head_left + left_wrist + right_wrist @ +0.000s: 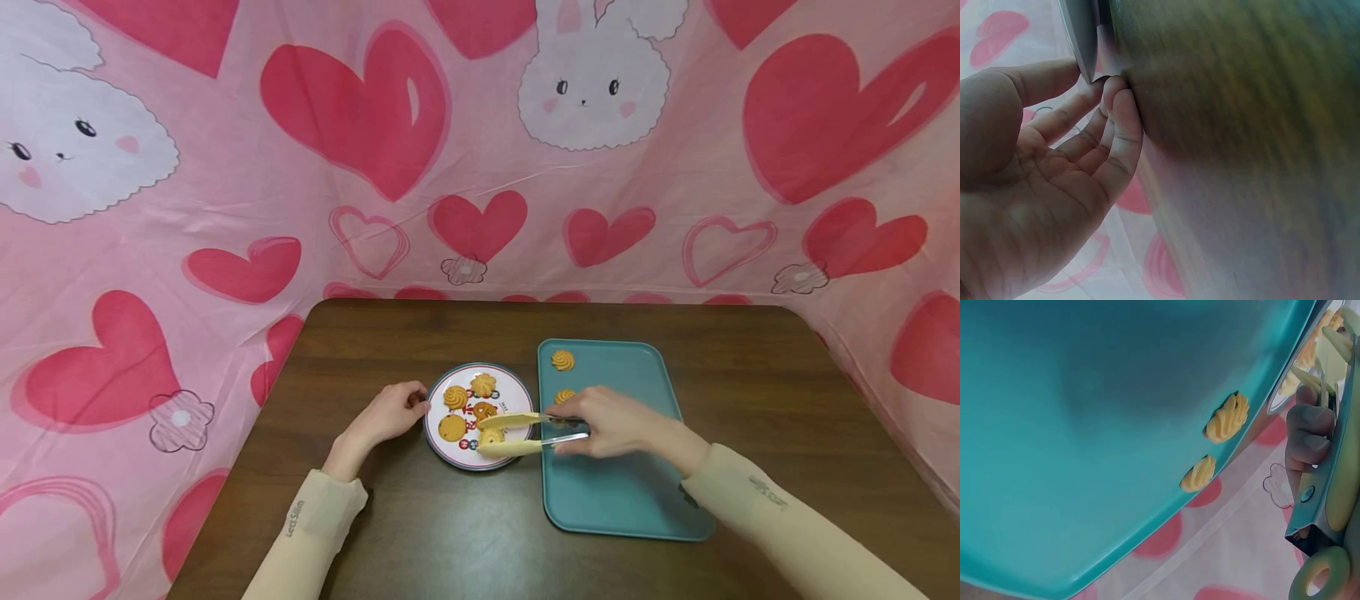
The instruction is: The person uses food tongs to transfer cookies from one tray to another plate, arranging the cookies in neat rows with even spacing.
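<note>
My right hand (611, 422) grips metal tongs (564, 439) with pale yellow tips, reaching from over the tray toward the plate. Between the tips lies a round cookie (491, 437) at the plate's lower right; whether they squeeze it I cannot tell. The white printed plate (517, 398) also bears several golden cookies, among them a swirled one (454, 397) and a flat round one (452, 427). At the plate's left edge, my left hand (392, 412) holds the rim (1082, 37) between thumb and curled fingers. In the right wrist view, the tongs (1329, 481) partly hide the plate.
A teal rectangular tray (622, 500) lies right of the plate. Two swirled cookies sit along its left side, one near the far corner (562, 360) and one (564, 397) partly behind my right hand. Beneath is a dark wooden table (405, 525), with a heart-patterned pink cloth (480, 175) behind.
</note>
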